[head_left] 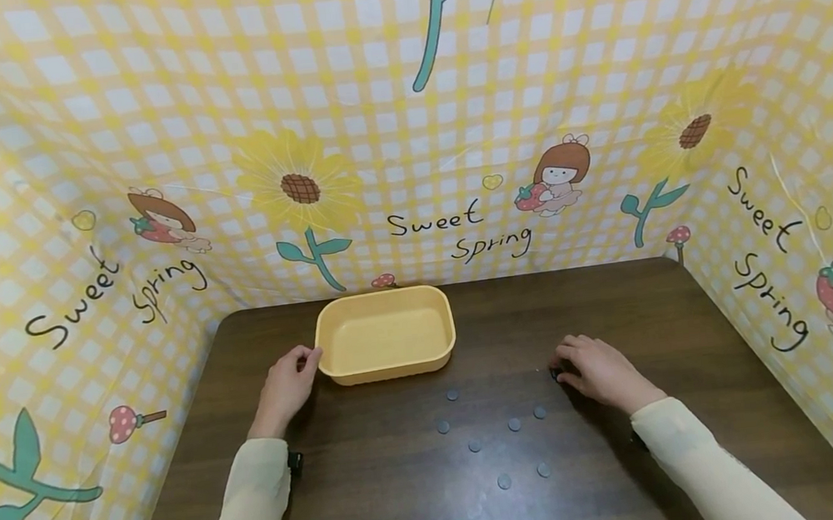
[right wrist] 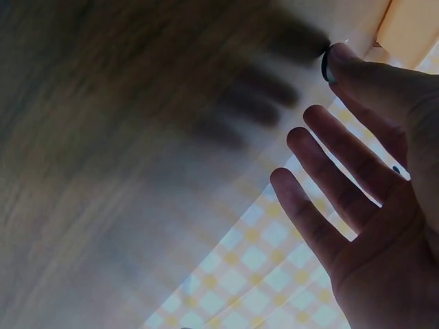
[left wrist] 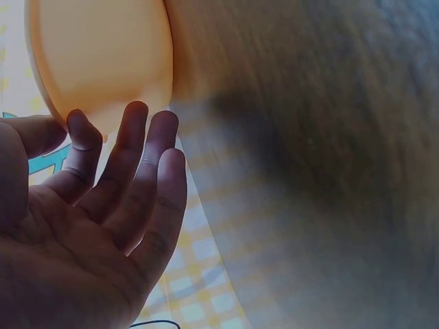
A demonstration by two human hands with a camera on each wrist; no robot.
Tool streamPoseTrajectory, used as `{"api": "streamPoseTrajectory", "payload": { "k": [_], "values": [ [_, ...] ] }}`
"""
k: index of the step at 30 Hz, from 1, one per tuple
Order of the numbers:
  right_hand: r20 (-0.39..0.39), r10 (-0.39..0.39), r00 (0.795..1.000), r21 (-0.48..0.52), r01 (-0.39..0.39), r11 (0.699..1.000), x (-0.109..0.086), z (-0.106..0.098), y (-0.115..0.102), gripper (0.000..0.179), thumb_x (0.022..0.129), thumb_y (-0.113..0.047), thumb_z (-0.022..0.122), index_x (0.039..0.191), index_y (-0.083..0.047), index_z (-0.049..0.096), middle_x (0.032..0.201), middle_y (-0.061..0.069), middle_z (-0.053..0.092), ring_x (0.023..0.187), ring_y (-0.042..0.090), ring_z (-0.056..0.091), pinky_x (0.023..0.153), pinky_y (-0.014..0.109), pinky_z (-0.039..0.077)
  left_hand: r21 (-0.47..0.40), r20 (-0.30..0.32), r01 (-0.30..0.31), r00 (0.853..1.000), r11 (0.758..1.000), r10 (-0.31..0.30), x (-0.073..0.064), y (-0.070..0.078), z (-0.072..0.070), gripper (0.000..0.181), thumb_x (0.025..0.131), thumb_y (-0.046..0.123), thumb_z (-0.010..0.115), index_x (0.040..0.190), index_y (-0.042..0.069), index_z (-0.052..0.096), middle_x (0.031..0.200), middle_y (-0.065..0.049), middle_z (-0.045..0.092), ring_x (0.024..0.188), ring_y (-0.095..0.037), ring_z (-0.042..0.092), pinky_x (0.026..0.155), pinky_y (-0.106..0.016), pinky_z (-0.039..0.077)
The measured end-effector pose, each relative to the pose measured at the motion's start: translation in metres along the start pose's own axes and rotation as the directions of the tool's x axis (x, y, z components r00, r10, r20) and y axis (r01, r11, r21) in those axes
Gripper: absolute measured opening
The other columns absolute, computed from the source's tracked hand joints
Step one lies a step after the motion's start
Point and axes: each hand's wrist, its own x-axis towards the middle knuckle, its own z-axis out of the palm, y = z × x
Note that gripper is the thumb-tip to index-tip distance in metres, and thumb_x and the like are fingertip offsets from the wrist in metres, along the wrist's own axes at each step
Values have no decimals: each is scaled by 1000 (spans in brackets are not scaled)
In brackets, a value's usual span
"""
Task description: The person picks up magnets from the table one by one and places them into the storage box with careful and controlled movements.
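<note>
My left hand pinches the left rim of a yellow rectangular plastic basin between thumb and index finger. In the left wrist view the other fingers spread loosely beside the basin's end wall. On the right, my right hand pinches a small dark round disc between thumb and index fingertip, close over the table, its remaining fingers extended. Between the hands, several matching flat grey discs lie scattered, among them one near the basin and another nearer the front.
The dark brown wooden table carries all of this. Yellow checked cloth with printed flowers and figures rises behind it and along both sides. The basin stands near the table's back edge, with nothing visible inside.
</note>
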Motion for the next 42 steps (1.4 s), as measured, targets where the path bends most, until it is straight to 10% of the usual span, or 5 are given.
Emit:
{"api": "streamPoseTrajectory", "payload": {
  "k": [42],
  "values": [
    [36, -16, 999, 397, 0, 918, 75, -30, -42, 12, 104, -16, 73, 102, -22, 64, 103, -10, 62, 96, 10, 63, 87, 47, 58, -17, 13, -1, 1000, 1000, 1, 1, -1, 0, 53, 112, 59, 44, 120, 12, 67, 99, -10, 64, 87, -29, 56, 75, -41, 42]
  ]
}}
